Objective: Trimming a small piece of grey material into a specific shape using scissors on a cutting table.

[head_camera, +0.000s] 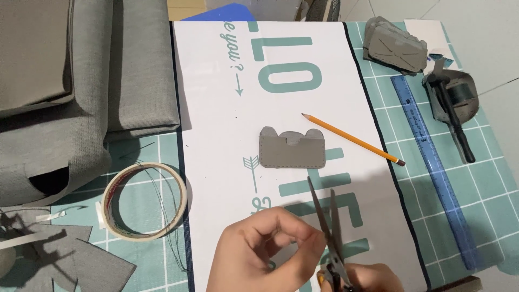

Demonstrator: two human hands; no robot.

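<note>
My right hand (373, 277) sits at the bottom edge and grips a pair of dark scissors (328, 227), blades slightly apart and pointing away from me. My left hand (265, 249) is just left of the blades, thumb and fingers pinched together; whatever thin thing they pinch is too small to tell. A small grey stitched card holder (292, 148) lies flat on the white printed sheet (216, 119), beyond both hands. An orange pencil (351, 139) lies diagonally to its right.
A roll of tape (145, 201) with loose thread lies at the left on the teal grid mat (459, 178). Grey fabric (81, 81) is piled at the upper left, scraps at the lower left. A blue ruler (435, 167), a black tool (454, 116) and grey pieces (393, 46) lie at the right.
</note>
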